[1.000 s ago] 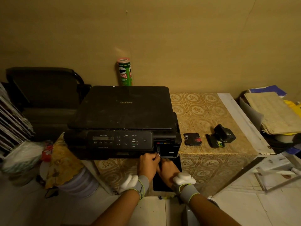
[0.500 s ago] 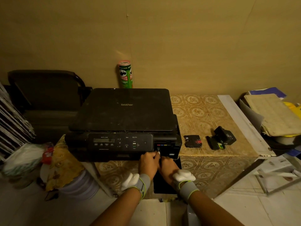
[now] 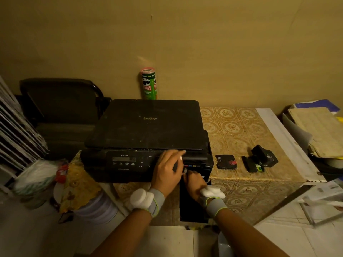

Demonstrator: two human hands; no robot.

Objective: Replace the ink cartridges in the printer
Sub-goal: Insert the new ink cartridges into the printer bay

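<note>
Head view: a black printer (image 3: 146,130) sits on the counter (image 3: 241,127), its small front door (image 3: 194,203) at the right corner hanging open below the ink bay (image 3: 194,167), where a row of coloured slot marks shows. The left hand (image 3: 168,171) lies over the printer's front edge just left of the bay, fingers stretched and resting on the casing, gripping nothing. The right hand (image 3: 194,182) is at the bay's lower left, fingers curled toward something small and dark; what it pinches, a cartridge or a release lever, I cannot tell.

On the counter to the right of the printer lie loose cartridges: one with a red label (image 3: 226,161) close by, and a pair (image 3: 259,161) further right, one leaning on the other, the lower one with a green tag. Whether these are spent or new cannot be told.

Judging by this, the job looks midway: the door is open and some cartridges are out, while work at the bay goes on. Left to do are seating the cartridges and closing the door.
</note>
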